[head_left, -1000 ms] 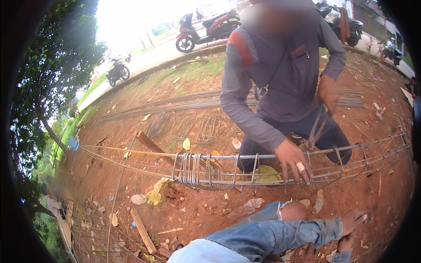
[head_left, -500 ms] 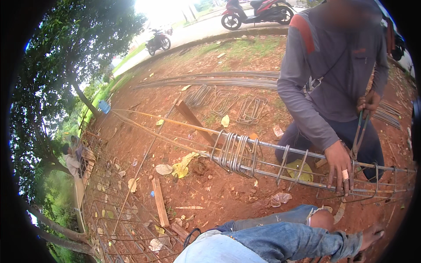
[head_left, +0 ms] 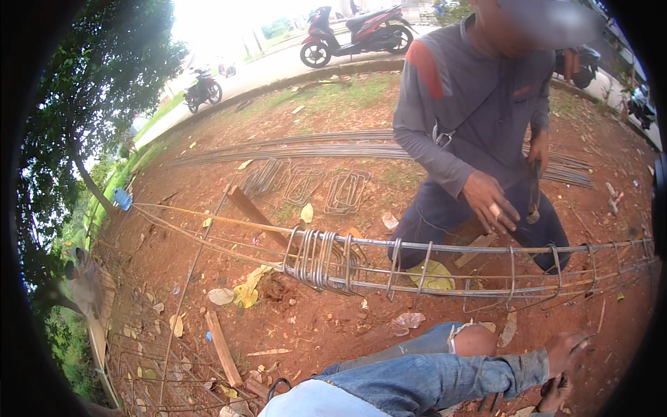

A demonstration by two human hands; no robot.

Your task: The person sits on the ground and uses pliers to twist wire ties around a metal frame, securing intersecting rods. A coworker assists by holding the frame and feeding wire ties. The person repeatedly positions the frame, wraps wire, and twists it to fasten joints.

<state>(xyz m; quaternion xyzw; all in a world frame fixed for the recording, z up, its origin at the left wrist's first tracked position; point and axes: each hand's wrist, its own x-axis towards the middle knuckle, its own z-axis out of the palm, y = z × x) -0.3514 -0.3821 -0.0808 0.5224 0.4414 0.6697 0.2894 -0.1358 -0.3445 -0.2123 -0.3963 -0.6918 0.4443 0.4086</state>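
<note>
Neither of my hands shows in the head view. Only my leg in torn blue jeans (head_left: pixel 431 379) lies along the lower edge, with a bare knee (head_left: pixel 476 340) and my foot (head_left: pixel 566 351) on the red soil. In front of it a long rebar cage (head_left: pixel 445 267) lies on its side, with a bunch of steel stirrups (head_left: pixel 319 260) crowded together at its left part. A co-worker in a grey shirt (head_left: pixel 479 104) crouches behind the cage. One of that person's hands (head_left: pixel 490 201) hovers just above the top bar; the other holds a dark hooked tool (head_left: pixel 533 194).
Long straight rebars (head_left: pixel 292 146) and loose bent stirrups (head_left: pixel 313 184) lie on the soil behind. A wooden plank (head_left: pixel 222 347), dry leaves and a yellow wrapper (head_left: pixel 431 274) litter the ground. Motorbikes (head_left: pixel 354 31) stand by the road, and trees (head_left: pixel 90 83) fill the left.
The view has swung, so the cage and co-worker sit further right and closer. The co-worker's hand has lifted off the cage's top bar and now hangs above it.
</note>
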